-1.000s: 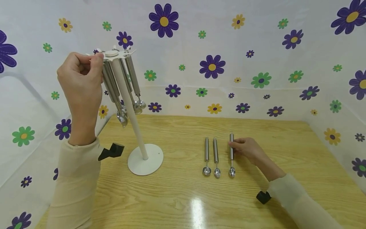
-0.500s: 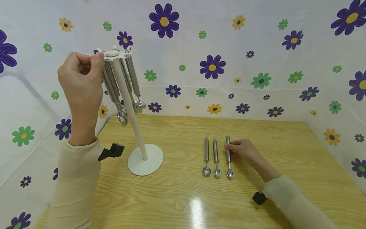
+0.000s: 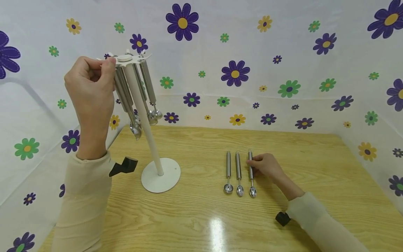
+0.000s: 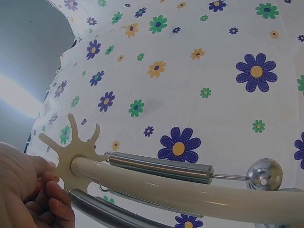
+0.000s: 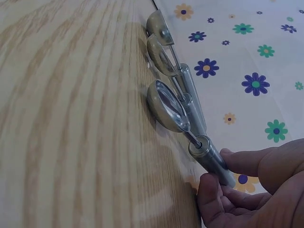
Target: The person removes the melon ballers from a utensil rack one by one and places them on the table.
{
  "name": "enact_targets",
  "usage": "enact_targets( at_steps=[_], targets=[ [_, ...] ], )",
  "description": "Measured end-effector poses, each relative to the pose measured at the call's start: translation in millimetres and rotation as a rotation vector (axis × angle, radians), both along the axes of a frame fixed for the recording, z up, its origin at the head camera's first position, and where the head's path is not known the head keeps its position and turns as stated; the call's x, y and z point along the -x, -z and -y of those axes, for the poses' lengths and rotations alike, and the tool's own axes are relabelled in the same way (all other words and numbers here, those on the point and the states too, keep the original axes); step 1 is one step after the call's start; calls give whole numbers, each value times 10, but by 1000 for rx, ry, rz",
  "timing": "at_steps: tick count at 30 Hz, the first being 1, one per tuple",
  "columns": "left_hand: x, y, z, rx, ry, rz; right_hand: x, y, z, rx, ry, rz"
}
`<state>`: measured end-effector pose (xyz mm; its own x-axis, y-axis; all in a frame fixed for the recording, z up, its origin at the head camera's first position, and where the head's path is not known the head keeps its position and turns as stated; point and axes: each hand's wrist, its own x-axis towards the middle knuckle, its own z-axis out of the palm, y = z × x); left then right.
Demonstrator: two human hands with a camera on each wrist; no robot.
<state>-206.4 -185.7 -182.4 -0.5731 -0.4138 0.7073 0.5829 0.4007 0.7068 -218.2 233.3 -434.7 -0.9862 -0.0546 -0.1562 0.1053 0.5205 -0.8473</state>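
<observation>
In the head view my left hand (image 3: 91,84) pinches the edge of the white hook plate (image 3: 132,61) topping a utensil stand (image 3: 150,140). Several metal scoops (image 3: 147,78) hang from that plate, bowls down. Thumb and fingers of my right hand (image 3: 269,168) hold the steel handle of a melon baller (image 3: 251,169) on the table. Left of it lie two more melon ballers, a middle one (image 3: 238,166) and a leftmost one (image 3: 228,164), roughly parallel, bowls toward me. The right wrist view shows the held melon baller's oval bowl (image 5: 168,107) close to the wood.
The stand's round white base (image 3: 170,182) rests on the left part of the wooden table (image 3: 176,217). A white cloth with flower prints (image 3: 201,112) hangs behind the table and along its sides. Black wrist cameras (image 3: 126,165) project from both sleeves.
My right hand has slid the melon baller left and slightly toward me, closer to the other two. The left hand keeps its pinch on the hook plate.
</observation>
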Motion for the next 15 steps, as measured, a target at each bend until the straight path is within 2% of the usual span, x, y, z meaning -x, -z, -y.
enact_targets(
  at_steps=[8,15],
  targets=[
    [-11,8,0,4,7,-3,-8,-8,34,-123,-1,-4],
    [-22,7,5,13,-2,-3,-14,16,47,-137,-8,-31]
  ],
)
